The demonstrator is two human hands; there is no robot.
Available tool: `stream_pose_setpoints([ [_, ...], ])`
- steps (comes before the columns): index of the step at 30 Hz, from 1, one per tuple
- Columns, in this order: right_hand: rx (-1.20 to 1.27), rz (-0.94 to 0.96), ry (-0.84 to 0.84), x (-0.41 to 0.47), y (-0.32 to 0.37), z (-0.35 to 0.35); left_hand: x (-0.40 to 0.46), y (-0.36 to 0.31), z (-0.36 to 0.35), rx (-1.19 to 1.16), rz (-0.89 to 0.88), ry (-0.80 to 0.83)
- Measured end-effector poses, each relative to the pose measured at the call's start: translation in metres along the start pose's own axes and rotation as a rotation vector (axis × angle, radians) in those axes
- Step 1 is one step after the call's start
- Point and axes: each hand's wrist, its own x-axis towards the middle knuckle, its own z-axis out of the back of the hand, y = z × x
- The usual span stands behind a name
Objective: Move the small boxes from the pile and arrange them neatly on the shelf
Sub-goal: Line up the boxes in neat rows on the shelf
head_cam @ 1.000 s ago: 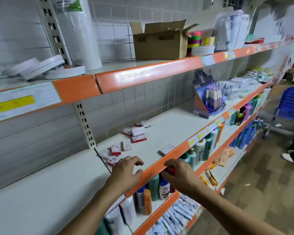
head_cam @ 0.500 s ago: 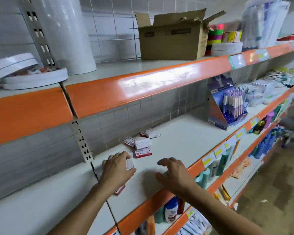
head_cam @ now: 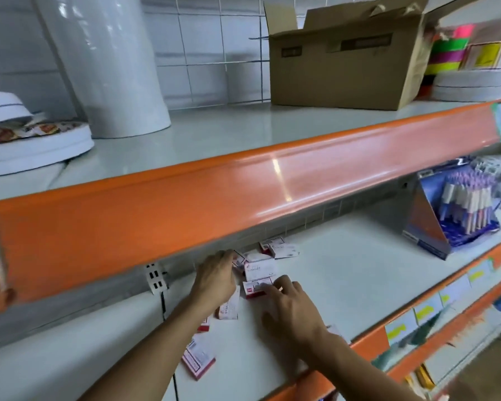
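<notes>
Both of the person's hands are reaching in under the glossy orange edge strip of the upper shelf (head_cam: 243,195), down onto the pale white middle shelf (head_cam: 359,270) where the small red-and-white cardboard boxes (head_cam: 259,269) lie scattered.

The left hand (head_cam: 216,280) is palm-down with its fingers curled over the left side of the pile, the tips at a box near the back; whether they actually pinch it I cannot tell, since the hand hides the contact. A box stands on edge just beneath that palm (head_cam: 229,306), and a flat one (head_cam: 198,360) lies nearer the shelf front, beside the left forearm.

The right hand (head_cam: 289,309) is spread, fingers fairly straight and apart, the tips resting on the low red-fronted box (head_cam: 256,287) at the near side of the pile. Just beyond those fingertips sits a taller white box, and further back, two more lie close to the tiled wall.

Well off to the right of the right hand stands a blue cardboard display of pens (head_cam: 457,209). On the upper shelf sit an open brown carton (head_cam: 344,59), a tall white roll (head_cam: 113,68) and flat white tape rolls (head_cam: 38,146).
</notes>
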Motion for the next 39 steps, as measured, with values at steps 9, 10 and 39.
stream_pose_setpoints([
  [9,0.049,0.116,0.029,0.01,-0.022,0.0,0.019,-0.009,-0.018,0.245,-0.051,0.067],
  [10,0.071,0.132,0.046,0.013,-0.026,0.002,0.019,-0.009,-0.018,0.277,-0.056,0.036],
  [39,0.167,0.251,0.24,0.019,-0.046,0.041,-0.058,-0.052,0.033,0.117,0.251,0.106],
])
